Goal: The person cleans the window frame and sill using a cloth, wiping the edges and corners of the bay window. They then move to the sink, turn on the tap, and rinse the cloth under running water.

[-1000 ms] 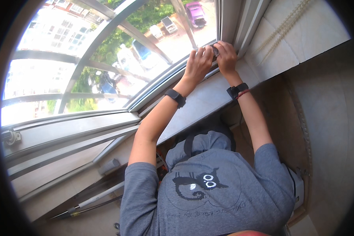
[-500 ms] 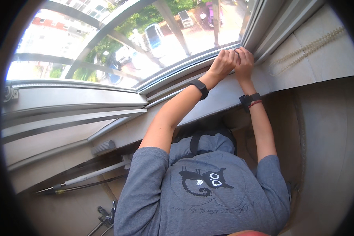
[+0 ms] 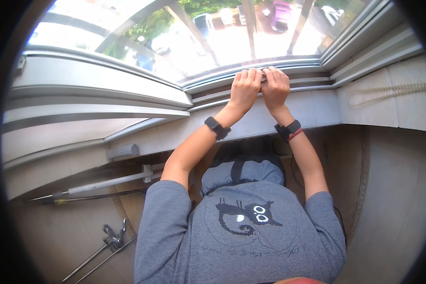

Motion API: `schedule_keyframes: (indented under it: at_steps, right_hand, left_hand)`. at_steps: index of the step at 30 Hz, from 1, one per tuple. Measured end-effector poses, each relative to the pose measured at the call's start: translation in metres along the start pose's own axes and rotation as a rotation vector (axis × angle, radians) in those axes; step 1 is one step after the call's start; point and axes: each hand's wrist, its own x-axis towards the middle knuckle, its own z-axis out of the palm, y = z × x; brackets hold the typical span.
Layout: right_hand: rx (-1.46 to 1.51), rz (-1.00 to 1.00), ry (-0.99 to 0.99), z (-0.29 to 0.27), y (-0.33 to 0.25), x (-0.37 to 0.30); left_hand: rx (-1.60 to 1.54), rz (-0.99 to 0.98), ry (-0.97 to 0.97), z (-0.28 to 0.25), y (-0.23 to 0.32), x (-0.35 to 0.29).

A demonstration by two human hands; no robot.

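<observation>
Both my hands are close together at the window track [image 3: 307, 81], over the sill. The fingers of my left hand [image 3: 245, 91] are curled and closed, knuckles toward the glass. Right beside it, my right hand [image 3: 276, 88] is closed in the same way. A small greyish bit shows between the two hands, too small and covered to name. My fingertips are hidden behind the knuckles, at the grooves of the track. A dark band sits on each wrist, with a red bracelet [image 3: 295, 135] beside the right one.
A window pane [image 3: 232, 42] with bars outside rises ahead. Sliding frames [image 3: 99, 111] stand at left. A grey ridged object [image 3: 123, 151] lies on the left sill, a beaded chain [image 3: 388, 90] on the right. Below left are a white pole [image 3: 106, 183] and a metal stand [image 3: 112, 241].
My hands have moved left along the track, away from the window's right corner. The view has turned, so more of the track shows to the right of my hands.
</observation>
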Motion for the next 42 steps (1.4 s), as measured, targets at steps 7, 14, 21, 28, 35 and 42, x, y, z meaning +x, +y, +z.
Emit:
schedule_keyframes:
  at_steps: [7,14,21,28,35,42]
  right_hand:
    - [0.167,-0.14,-0.113,0.03,-0.07,-0.008]
    - [0.363,-0.167,-0.152,0.062,-0.136,-0.012]
    - [0.516,-0.115,-0.282,0.064,-0.15,-0.009]
    - [0.808,0.125,-0.496,0.039,-0.14,-0.02]
    - [1.048,0.31,-0.572,0.004,-0.114,-0.019]
    - [1.55,0.604,-0.739,-0.03,-0.084,0.015]
  left_hand:
    - [-0.053,-0.357,0.076,-0.018,-0.045,-0.062]
    - [-0.156,-0.763,0.216,-0.038,-0.06,-0.095]
    - [-0.266,-0.882,0.25,-0.043,-0.058,-0.109]
    - [-0.386,-0.897,0.146,-0.046,-0.042,-0.127]
    - [-0.517,-0.864,0.192,-0.074,-0.026,-0.136]
    - [-0.736,-0.855,0.171,-0.099,-0.026,-0.114]
